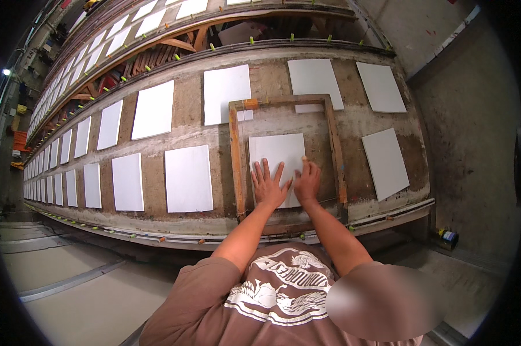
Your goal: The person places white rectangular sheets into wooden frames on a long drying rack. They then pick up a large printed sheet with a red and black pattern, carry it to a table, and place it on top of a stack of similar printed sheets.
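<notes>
A wooden frame [235, 155] lies on the long table before me, around one white rectangular panel [283, 144] and overlapping the edges of two panels behind. Flat over the enclosed panel, fingers spread, rests my left hand [269, 185]. At that panel's right edge is my right hand [307, 181], its fingers bent and drawn together. Something small and tan shows at its fingertips; I cannot make out whether it is an object or a finger. Orange tape [250, 104] wraps the frame's far left corner.
More white panels [189, 179] lie in two rows along the stained brown table [220, 216]. Small green and orange pegs [302, 236] line its edge rails. A second table with white sheets [151, 22] stands beyond. A can [447, 237] sits off the table's right end.
</notes>
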Motion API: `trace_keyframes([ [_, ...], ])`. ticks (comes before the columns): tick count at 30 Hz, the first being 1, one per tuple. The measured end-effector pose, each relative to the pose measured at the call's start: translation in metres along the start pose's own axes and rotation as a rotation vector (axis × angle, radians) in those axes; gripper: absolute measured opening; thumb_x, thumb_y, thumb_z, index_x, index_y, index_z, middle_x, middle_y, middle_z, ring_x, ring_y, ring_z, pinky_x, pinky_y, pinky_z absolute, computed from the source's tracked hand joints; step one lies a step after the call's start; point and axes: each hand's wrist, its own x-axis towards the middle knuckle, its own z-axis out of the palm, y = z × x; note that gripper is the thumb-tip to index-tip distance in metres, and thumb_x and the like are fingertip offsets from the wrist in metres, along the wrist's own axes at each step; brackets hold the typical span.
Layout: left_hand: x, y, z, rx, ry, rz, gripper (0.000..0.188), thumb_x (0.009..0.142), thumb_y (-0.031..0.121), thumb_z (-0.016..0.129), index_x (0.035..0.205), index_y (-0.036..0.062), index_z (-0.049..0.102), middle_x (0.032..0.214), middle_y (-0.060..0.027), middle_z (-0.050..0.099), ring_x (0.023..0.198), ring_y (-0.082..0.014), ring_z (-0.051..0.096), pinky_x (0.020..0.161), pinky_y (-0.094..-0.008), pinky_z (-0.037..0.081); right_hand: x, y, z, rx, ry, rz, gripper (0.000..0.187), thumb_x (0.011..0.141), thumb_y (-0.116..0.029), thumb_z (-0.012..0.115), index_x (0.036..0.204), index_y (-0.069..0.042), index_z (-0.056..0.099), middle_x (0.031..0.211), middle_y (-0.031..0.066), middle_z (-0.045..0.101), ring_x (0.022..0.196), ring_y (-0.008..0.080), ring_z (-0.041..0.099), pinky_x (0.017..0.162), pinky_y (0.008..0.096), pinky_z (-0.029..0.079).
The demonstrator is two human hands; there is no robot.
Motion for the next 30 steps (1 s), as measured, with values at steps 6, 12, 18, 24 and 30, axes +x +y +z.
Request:
trace_keyframes([
  [6, 0.002, 0.002, -0.013, 0.082, -0.115, -0.020, 0.076, 0.098, 0.062, 0.046, 0.162, 0.0379, 0.013, 0.168, -0.0230, 0.000, 0.153, -0.0493, -0.005, 0.121, -0.0616, -0.001, 0.048, -0.011, 0.018, -0.011, 0.037, -0.287, 0.047, 0.089, -0.015, 0.069, 0.133, -0.007, 0.055, 0.126, 0.0164, 0.055, 0.122, 0.0369, 0.050, 0.104, 0.0478, 0.041],
  [12, -0.002, -0.002, 0.013, -0.075, 0.152, 0.040, 0.070, 0.094, 0.064, 0.051, 0.156, 0.0336, 0.038, 0.165, -0.0258, 0.011, 0.151, -0.0525, 0.003, 0.120, -0.0648, 0.006, 0.158, 0.004, 0.049, -0.098, -0.022, -0.327, 0.044, 0.094, -0.016, 0.062, 0.136, -0.007, 0.053, 0.126, 0.0145, 0.056, 0.117, 0.0343, 0.051, 0.101, 0.0472, 0.039],
  [18, 0.000, 0.002, 0.005, -0.092, 0.148, 0.006, 0.070, 0.092, 0.062, 0.057, 0.155, 0.0359, 0.039, 0.165, -0.0250, 0.013, 0.150, -0.0527, 0.007, 0.119, -0.0656, 0.010, 0.164, -0.004, 0.049, -0.167, -0.183, -0.304, 0.047, 0.095, -0.023, 0.061, 0.138, -0.009, 0.051, 0.127, 0.0138, 0.055, 0.120, 0.0330, 0.049, 0.106, 0.0468, 0.034],
  [24, 0.003, 0.000, 0.004, -0.109, 0.223, 0.006, 0.068, 0.091, 0.063, 0.058, 0.152, 0.0378, 0.043, 0.165, -0.0227, 0.015, 0.152, -0.0484, 0.009, 0.120, -0.0630, 0.011, 0.149, 0.003, 0.049, -0.126, -0.166, -0.420, 0.052, 0.092, -0.027, 0.065, 0.138, -0.006, 0.050, 0.134, 0.0174, 0.053, 0.127, 0.0362, 0.046, 0.112, 0.0500, 0.032],
  [30, 0.002, 0.000, 0.010, -0.018, 0.115, -0.071, 0.061, 0.096, 0.060, 0.051, 0.153, 0.0394, 0.041, 0.168, -0.0185, 0.009, 0.154, -0.0442, 0.003, 0.122, -0.0590, 0.011, 0.091, 0.001, 0.022, -0.005, -0.297, -0.459, 0.055, 0.090, -0.030, 0.068, 0.137, -0.006, 0.050, 0.136, 0.0206, 0.051, 0.133, 0.0390, 0.043, 0.115, 0.0535, 0.031],
])
